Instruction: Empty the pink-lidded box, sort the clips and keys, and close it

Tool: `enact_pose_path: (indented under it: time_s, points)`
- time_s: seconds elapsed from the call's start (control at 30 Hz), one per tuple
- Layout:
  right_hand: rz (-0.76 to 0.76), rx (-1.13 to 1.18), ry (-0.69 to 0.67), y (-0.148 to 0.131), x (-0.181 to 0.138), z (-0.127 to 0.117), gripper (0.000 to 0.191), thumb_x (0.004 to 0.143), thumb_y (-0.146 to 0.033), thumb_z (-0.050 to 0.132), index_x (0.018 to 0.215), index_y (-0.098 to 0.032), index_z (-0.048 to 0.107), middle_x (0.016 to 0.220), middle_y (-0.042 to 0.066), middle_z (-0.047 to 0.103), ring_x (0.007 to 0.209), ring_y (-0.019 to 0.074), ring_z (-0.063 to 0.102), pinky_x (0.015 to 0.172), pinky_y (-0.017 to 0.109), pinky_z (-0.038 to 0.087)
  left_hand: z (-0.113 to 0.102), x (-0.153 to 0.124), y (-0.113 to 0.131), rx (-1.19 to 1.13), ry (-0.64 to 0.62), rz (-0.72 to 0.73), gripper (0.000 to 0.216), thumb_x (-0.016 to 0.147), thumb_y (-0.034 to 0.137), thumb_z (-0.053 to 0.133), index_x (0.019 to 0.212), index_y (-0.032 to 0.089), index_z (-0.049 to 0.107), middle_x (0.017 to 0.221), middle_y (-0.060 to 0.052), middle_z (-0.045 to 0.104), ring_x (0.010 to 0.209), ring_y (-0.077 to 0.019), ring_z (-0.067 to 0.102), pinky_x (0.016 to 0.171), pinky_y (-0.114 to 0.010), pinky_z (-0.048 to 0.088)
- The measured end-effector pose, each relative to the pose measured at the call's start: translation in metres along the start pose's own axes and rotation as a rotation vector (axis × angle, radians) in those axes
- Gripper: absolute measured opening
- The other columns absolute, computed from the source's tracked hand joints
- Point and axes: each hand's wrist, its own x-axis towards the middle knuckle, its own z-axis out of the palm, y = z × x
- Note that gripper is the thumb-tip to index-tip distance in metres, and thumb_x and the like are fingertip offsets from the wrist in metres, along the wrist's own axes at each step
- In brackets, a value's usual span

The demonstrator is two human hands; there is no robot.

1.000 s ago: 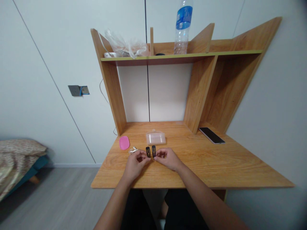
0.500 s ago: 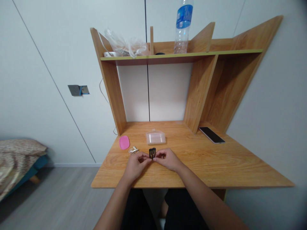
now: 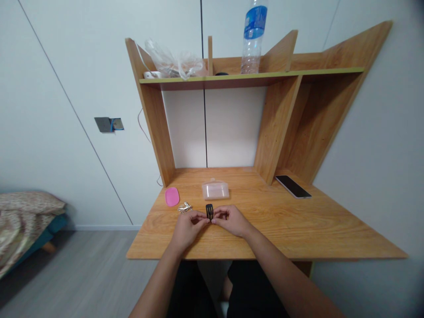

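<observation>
Black hair clips [image 3: 209,211] between hands [image 3: 186,227] [image 3: 233,220] (pinched low)

Black clips [image 3: 209,211] in both hands [image 3: 186,226]

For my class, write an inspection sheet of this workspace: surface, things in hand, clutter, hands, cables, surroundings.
Surface: wooden desk, carrying a clear plastic case.
Things in hand: black clips, held close together.
Clutter: pink rounded piece, pale bundle too small to identify, phone; on the upper shelf, plastic bag and bottle.
Hands: left hand and right hand meet at the clips, fingers pinching.
Cables: thin cord beside the shelf unit's left panel; blue wires at the wall socket.
Surroundings: pale wall, grey floor, bed at left.
</observation>
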Motion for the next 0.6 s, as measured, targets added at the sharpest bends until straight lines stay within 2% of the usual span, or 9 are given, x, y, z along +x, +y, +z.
enact_pose_path:
  time_s: [0.2, 0.3, 0.47, 0.6]
  points:
    - [0.04, 0.07, -0.012, 0.003, 0.0, 0.003, 0.041, 0.071, -0.031, 0.082, 0.108, -0.016, 0.071, 0.078, 0.002, 0.076, 0.068, 0.0169, 0.068, 0.067, 0.028, 0.051, 0.0, -0.001, 0.0, 0.017, -0.032, -0.019, 0.014, 0.079, 0.031, 0.073, 0.084, 0.018, 0.078, 0.083, -0.006, 0.079, 0.076, -0.0218, 0.073, 0.072, -0.03, 0.055]
    - [0.056, 0.05, 0.001, 0.001, -0.001, 0.003, 0.053, 0.07, -0.031, 0.083, 0.118, -0.015, 0.066, 0.077, 0.002, 0.076, 0.07, 0.0183, 0.069, 0.069, 0.03, 0.052, -0.001, 0.0, 0.001, 0.076, -0.058, 0.021, 0.016, 0.081, 0.032, 0.071, 0.086, 0.02, 0.08, 0.085, -0.006, 0.079, 0.077, -0.0222, 0.072, 0.073, -0.03, 0.053]
    - [0.009, 0.039, -0.009, -0.01, -0.004, 0.001, 0.067, 0.072, -0.029, 0.081, 0.134, -0.017, 0.057, 0.075, -0.001, 0.074, 0.067, 0.0151, 0.066, 0.068, 0.028, 0.05, -0.003, -0.001, 0.002, 0.15, -0.074, 0.094, 0.019, 0.087, 0.034, 0.066, 0.09, 0.023, 0.081, 0.087, -0.006, 0.079, 0.077, -0.0215, 0.07, 0.073, -0.03, 0.05]
    - [-0.027, 0.008, -0.007, -0.012, -0.004, 0.0, 0.067, 0.074, -0.028, 0.08, 0.136, -0.019, 0.057, 0.075, -0.002, 0.072, 0.064, 0.013, 0.062, 0.063, 0.025, 0.047, -0.002, -0.002, 0.004, 0.165, -0.086, 0.141, 0.022, 0.089, 0.035, 0.064, 0.093, 0.022, 0.081, 0.082, -0.007, 0.077, 0.073, -0.0208, 0.067, 0.07, -0.03, 0.049]
